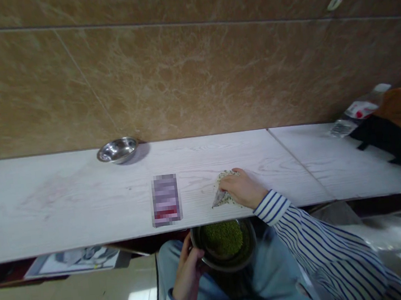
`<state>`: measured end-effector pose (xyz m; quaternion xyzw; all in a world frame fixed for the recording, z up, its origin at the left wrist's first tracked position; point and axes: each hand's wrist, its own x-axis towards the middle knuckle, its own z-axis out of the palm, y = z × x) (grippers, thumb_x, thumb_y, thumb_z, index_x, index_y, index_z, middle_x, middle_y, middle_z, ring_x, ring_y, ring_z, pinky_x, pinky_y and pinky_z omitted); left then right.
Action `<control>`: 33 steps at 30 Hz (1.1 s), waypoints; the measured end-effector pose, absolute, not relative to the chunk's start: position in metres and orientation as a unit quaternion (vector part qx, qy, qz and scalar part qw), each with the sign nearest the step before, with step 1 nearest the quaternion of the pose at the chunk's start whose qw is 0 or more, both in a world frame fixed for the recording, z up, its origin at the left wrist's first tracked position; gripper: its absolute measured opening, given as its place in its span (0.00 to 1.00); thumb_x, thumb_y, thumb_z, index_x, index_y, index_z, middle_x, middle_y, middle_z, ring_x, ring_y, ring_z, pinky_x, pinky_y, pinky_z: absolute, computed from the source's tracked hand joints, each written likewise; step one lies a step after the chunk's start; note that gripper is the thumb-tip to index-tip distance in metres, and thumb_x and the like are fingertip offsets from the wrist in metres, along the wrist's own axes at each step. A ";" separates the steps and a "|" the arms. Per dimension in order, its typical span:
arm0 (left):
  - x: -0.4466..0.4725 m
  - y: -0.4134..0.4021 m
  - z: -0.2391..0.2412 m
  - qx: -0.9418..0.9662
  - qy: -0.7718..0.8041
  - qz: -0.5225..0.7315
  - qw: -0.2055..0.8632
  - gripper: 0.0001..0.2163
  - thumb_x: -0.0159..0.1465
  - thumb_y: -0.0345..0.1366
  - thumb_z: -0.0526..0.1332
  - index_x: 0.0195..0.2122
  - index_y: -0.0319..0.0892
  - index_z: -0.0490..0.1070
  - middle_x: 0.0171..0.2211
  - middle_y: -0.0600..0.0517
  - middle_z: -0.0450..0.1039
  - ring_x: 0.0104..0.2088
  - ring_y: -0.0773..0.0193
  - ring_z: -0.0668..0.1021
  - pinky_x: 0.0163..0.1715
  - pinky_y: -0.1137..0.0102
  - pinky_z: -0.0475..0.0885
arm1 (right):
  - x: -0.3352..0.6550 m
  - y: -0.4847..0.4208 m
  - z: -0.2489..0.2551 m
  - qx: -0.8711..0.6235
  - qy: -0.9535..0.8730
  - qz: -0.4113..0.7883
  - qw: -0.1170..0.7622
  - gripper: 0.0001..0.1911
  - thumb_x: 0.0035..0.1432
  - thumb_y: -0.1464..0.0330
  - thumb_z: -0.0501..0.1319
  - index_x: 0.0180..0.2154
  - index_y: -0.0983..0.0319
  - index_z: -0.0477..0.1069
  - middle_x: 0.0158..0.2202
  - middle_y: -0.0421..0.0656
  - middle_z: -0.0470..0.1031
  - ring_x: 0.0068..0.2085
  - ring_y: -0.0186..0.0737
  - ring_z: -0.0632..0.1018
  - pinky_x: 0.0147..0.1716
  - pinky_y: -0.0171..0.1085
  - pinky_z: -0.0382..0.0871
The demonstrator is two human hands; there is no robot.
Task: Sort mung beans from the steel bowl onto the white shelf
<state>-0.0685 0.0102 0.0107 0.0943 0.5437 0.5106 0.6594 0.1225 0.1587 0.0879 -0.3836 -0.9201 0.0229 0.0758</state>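
Below the table's front edge, my left hand (pixel 190 270) grips the left rim of a metal bowl (pixel 222 265) over my lap, thumb on top. Small green beans (pixel 224 239), like mung beans, lie in the bowl. On the white tabletop, my right hand (pixel 239 188) is closed on a thin, greyish, pointed piece (pixel 220 197); whether it is a plastic bag or a card I cannot tell. Small dark-green grains (pixel 227 173) lie scattered around the right fingers, just above the bowl's position in the view.
A second steel bowl (pixel 118 151) stands by the wall. A blurred-out, phone-shaped rectangle (pixel 165 200) lies left of my right hand. At the far right are a plastic bottle (pixel 362 106) and a dark-and-brown cloth item (pixel 394 125). The table's front edge (pixel 88 245) runs above my lap.
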 end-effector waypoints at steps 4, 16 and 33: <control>-0.068 0.011 0.006 0.111 0.548 0.502 0.660 0.29 0.49 0.29 0.59 0.54 0.47 0.61 0.30 0.54 0.72 0.28 0.64 0.74 0.29 0.68 0.70 | 0.129 0.152 0.084 -0.377 -0.921 0.022 0.096 0.11 0.55 0.77 0.53 0.38 0.59 0.68 0.42 0.43 0.75 0.46 0.39 0.72 0.56 0.48 0.44; -0.026 -0.003 0.009 0.085 0.551 0.575 0.598 0.19 0.49 0.32 0.59 0.44 0.46 0.66 0.30 0.55 0.73 0.28 0.62 0.75 0.27 0.67 0.69 | 0.131 0.154 0.098 -0.342 -0.931 0.007 0.127 0.11 0.58 0.76 0.52 0.40 0.58 0.68 0.38 0.44 0.76 0.45 0.40 0.70 0.49 0.44 0.49; -0.044 -0.008 0.012 0.141 0.551 0.509 0.647 0.21 0.49 0.30 0.56 0.46 0.47 0.63 0.25 0.57 0.69 0.25 0.66 0.74 0.25 0.70 0.69 | 0.141 0.120 0.093 -0.453 -0.871 -0.018 0.187 0.13 0.58 0.76 0.53 0.41 0.58 0.70 0.41 0.42 0.76 0.46 0.39 0.72 0.49 0.43 0.50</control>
